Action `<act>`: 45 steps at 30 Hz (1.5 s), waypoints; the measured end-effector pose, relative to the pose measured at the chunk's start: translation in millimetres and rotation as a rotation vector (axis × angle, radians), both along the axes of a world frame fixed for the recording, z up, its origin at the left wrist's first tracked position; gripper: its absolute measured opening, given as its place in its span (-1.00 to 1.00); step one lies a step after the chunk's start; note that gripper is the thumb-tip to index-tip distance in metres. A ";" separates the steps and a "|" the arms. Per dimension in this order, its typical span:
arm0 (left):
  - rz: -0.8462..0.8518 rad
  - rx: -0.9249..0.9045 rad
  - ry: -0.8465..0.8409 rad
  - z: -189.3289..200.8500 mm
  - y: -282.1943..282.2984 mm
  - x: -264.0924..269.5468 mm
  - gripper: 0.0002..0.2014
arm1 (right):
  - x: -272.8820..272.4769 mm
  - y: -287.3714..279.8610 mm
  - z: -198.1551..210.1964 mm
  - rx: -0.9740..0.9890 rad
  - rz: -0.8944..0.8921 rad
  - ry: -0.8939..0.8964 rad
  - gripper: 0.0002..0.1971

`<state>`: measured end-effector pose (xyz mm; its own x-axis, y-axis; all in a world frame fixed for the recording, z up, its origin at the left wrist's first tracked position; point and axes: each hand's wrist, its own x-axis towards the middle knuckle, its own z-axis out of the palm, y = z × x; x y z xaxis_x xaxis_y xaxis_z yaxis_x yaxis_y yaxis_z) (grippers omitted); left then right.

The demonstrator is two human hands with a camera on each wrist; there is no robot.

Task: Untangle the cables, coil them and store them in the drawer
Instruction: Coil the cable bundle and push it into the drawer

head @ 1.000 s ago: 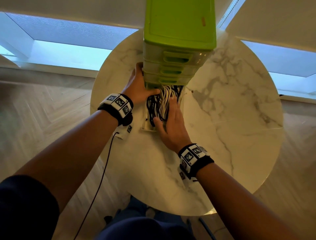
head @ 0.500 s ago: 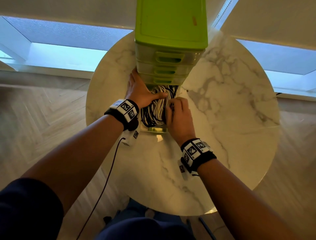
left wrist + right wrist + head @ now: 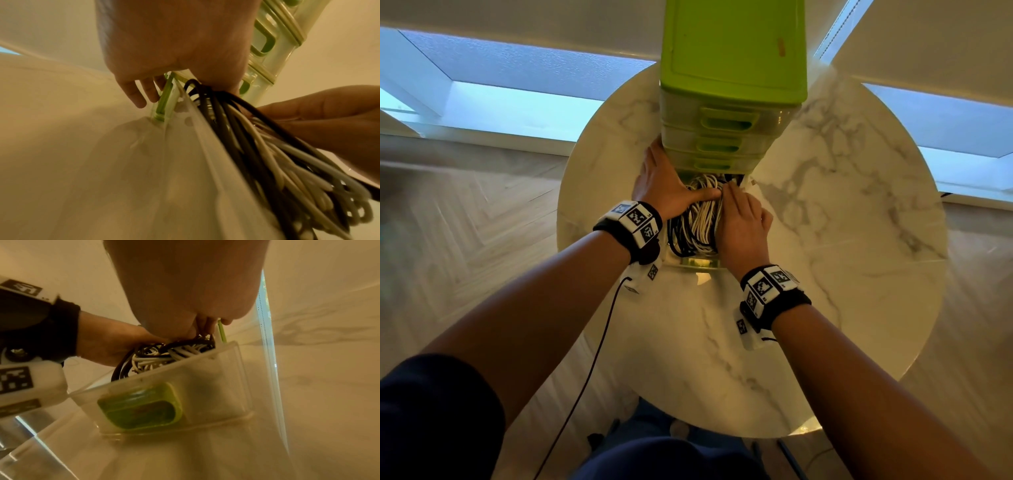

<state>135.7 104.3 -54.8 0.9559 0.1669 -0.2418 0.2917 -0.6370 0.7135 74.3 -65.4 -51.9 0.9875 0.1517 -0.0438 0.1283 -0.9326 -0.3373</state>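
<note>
A green drawer unit stands at the back of a round marble table. Its bottom clear drawer is pulled out toward me. Coiled black and white cables fill it and stand above its rim. My left hand lies against the unit's left side, fingers straight outside the drawer wall, thumb pressing across the cables. My right hand rests on top of the bundle from the right, fingers pointing down into the cables. Their tips are hidden.
The three upper drawers are closed. A thin black wire hangs from my left wrist over the table's near edge. Bare marble lies to the right and in front of the drawer. Wooden floor surrounds the table.
My right hand moved from lying flat on the near cables to deeper in, fingers bent down onto the bundle. My left thumb slid further across the cables.
</note>
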 end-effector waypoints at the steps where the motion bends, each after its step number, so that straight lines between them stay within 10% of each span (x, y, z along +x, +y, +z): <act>1: 0.006 0.002 -0.005 -0.6 -0.7 -0.2 0.50 | 0.2 0.1 -1.7 -0.012 0.013 0.009 -0.34; 9: -0.067 -0.039 -0.022 2.3 5.4 0.8 0.40 | 9.2 -0.5 3.9 0.135 0.126 0.179 -0.35; 14: -0.146 -0.102 -0.169 6.8 31.0 7.9 -0.16 | 2.5 2.8 6.2 -0.019 0.189 0.276 0.17; 21: -0.123 -0.195 -0.295 17.0 53.6 24.1 -0.30 | -0.6 6.7 7.8 -0.190 0.282 0.264 0.62; 30: -0.157 -0.190 -0.236 17.3 59.0 36.2 -0.38 | 19.4 -18.6 19.1 -0.365 0.486 0.246 0.60; 45: -0.191 -0.188 -0.260 14.3 60.8 33.2 -0.50 | 18.6 -2.8 14.8 -0.265 0.313 0.158 0.50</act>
<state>168.9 165.1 -40.5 0.9990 -0.0443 0.0037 -0.0260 -0.5132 0.8579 92.9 -68.2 -37.1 0.8735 0.4060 -0.2685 0.3849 -0.9138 -0.1294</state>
